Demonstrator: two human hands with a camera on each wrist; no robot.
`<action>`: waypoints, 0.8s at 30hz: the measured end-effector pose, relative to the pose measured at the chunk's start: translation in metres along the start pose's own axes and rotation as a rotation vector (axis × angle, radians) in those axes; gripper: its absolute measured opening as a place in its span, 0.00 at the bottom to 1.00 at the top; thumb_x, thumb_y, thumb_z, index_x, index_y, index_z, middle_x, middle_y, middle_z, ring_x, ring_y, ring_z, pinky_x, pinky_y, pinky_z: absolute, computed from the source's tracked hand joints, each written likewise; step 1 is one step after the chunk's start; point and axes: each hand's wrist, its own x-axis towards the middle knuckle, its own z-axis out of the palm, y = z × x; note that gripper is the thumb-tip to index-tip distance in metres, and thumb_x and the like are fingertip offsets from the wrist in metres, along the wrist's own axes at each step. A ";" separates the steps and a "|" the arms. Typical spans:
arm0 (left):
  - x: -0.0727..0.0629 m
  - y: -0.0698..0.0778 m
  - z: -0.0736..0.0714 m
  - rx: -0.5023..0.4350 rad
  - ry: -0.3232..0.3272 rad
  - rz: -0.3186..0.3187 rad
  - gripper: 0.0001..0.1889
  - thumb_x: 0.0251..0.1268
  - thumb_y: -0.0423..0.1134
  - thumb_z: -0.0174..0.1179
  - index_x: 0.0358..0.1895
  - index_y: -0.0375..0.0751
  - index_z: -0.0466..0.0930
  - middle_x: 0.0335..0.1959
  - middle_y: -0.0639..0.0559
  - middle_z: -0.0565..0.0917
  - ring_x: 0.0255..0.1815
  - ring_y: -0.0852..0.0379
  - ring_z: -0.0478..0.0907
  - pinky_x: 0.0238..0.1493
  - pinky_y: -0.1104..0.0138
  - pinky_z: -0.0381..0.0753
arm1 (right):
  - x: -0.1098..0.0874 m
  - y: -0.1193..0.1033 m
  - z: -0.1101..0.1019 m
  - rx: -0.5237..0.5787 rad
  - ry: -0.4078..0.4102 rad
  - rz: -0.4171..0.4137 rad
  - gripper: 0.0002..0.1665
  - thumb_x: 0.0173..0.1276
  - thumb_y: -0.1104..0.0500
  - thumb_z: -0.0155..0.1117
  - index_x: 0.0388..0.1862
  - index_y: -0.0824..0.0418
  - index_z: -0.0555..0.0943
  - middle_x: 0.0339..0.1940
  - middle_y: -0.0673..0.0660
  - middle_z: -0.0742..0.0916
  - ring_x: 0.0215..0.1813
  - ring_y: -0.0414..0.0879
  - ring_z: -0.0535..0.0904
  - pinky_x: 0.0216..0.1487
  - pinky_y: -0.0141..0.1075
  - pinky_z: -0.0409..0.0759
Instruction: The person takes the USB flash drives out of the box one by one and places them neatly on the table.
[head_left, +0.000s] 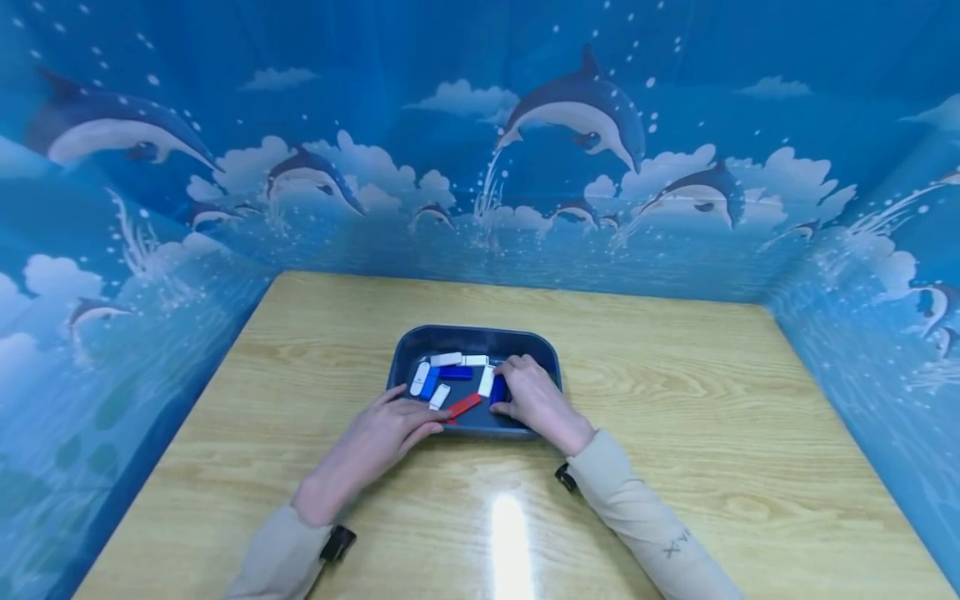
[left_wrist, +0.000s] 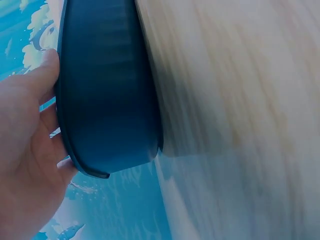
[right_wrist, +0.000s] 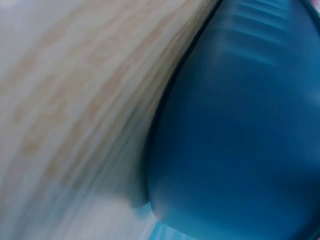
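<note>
A dark blue plastic bin (head_left: 472,432) holds several small flat sticks that look like USB flash drives, in white, blue and red. My right hand (head_left: 536,398) reaches in at the right end, its thumb and fingertips gripping the two ends of a blue drive (head_left: 498,390). Beside it lies a white drive (head_left: 486,382). My left hand (head_left: 386,429) lies over the near left rim, fingers extended, fingertips right at the end of a red drive (head_left: 465,406). In the left wrist view, the left hand (left_wrist: 30,140) is along the rim of the bin (left_wrist: 107,110); the drives are hidden there.
More white drives (head_left: 446,359) and a blue drive (head_left: 456,373) lie in the bin's left and back part. Under the bin is a wood-grain table (head_left: 675,433), bordered by blue dolphin-printed curtains (head_left: 465,167). The right wrist view mostly shows the bin's outer wall (right_wrist: 225,140).
</note>
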 end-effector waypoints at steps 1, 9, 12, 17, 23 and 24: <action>0.000 0.001 0.000 0.000 -0.008 -0.008 0.14 0.77 0.50 0.56 0.56 0.53 0.86 0.52 0.56 0.88 0.58 0.54 0.83 0.76 0.46 0.64 | 0.000 0.000 0.000 0.014 0.013 0.002 0.33 0.57 0.49 0.81 0.57 0.66 0.83 0.51 0.60 0.86 0.51 0.53 0.81 0.54 0.44 0.84; 0.000 0.006 0.000 0.010 -0.030 -0.066 0.13 0.77 0.47 0.56 0.56 0.55 0.87 0.51 0.57 0.89 0.55 0.54 0.85 0.72 0.48 0.70 | -0.004 0.002 -0.005 0.210 0.160 0.037 0.34 0.58 0.53 0.81 0.61 0.66 0.80 0.55 0.62 0.83 0.46 0.51 0.85 0.45 0.43 0.87; 0.000 0.007 0.001 0.037 -0.027 -0.053 0.13 0.77 0.47 0.56 0.55 0.55 0.87 0.50 0.57 0.89 0.54 0.54 0.85 0.73 0.48 0.69 | -0.010 0.004 -0.014 0.331 0.203 0.041 0.35 0.58 0.57 0.81 0.62 0.68 0.79 0.56 0.63 0.83 0.46 0.53 0.86 0.46 0.43 0.88; -0.001 0.007 0.003 0.041 0.004 -0.046 0.12 0.77 0.47 0.57 0.52 0.53 0.88 0.49 0.56 0.89 0.55 0.53 0.84 0.74 0.48 0.67 | -0.024 0.012 -0.036 0.521 0.226 0.068 0.37 0.60 0.64 0.79 0.66 0.69 0.75 0.61 0.65 0.79 0.51 0.58 0.86 0.52 0.46 0.87; -0.002 0.008 0.004 0.042 0.005 -0.077 0.13 0.78 0.49 0.55 0.51 0.51 0.88 0.51 0.53 0.89 0.58 0.50 0.82 0.76 0.47 0.63 | -0.043 0.035 -0.049 0.592 0.287 0.123 0.36 0.60 0.70 0.76 0.67 0.69 0.74 0.61 0.66 0.78 0.50 0.59 0.86 0.52 0.48 0.87; -0.002 0.008 0.004 0.041 0.001 -0.081 0.13 0.78 0.49 0.55 0.51 0.51 0.88 0.51 0.52 0.88 0.58 0.50 0.82 0.77 0.47 0.63 | -0.046 0.040 -0.050 0.589 0.296 0.135 0.36 0.60 0.70 0.76 0.67 0.70 0.74 0.61 0.67 0.78 0.50 0.60 0.86 0.52 0.48 0.87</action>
